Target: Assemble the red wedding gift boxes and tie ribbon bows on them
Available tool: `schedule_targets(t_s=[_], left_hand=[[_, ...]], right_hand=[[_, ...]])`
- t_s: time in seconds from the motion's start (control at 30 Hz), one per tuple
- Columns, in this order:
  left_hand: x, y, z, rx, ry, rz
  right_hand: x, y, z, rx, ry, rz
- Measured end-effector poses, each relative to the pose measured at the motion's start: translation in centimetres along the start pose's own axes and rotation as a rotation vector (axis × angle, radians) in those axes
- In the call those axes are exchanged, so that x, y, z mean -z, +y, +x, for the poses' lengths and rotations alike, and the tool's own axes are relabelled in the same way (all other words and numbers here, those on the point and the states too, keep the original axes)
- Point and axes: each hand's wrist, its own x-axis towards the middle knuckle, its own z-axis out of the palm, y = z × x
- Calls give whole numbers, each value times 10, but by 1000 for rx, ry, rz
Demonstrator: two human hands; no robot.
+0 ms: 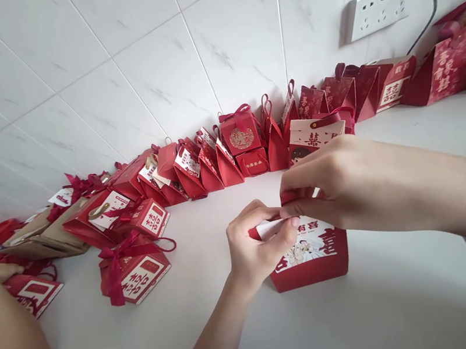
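Note:
A red and white paper gift box (pixel 314 268) with printed characters and a cartoon couple stands on the white table before me. My left hand (pixel 259 244) is closed on its upper left edge, with the thumb on the front of the top. Above that same top edge, my right hand (pixel 319 187) pinches a narrow red strip that looks like ribbon. Its fingers cover most of the strip and part of the box top. Just behind my right hand is another gift box (pixel 312 132) with a white front and a dark red ribbon.
Several red gift boxes (pixel 190 166) line the tiled wall (pixel 238 38). A ribbon-tied box (pixel 135 269) sits on the white table (pixel 187 329) to my left. Another person's arm (pixel 10 345) reaches in at the far left. A power strip (pixel 379 8) with a black cable hangs at the right.

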Motion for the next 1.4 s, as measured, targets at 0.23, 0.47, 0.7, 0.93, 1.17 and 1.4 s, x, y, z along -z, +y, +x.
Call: schedule_targets(t_s=[0.23,0.47,0.7,0.93,1.17,1.4], left_hand=[[2,0,0,-36,15,22],[1,-1,-2,6,3,-15],[2,0,-1,10,-19,-45],[3,-8,-3,-23,-62,-154],[3,-4,-2,-68,-17,-51],[2,-2,-1,-90,53,4]], right_hand=[[4,-3,-5,2,-23,-56],[-2,-4,-7,-48,-88,-203],[1,-11,-6,-39,-106,-232],[1,-12,-7,-74,-121,-240],[1,-12,-7,-90,-122,-256],[-5,-16,-5,-47,-51,-322]])
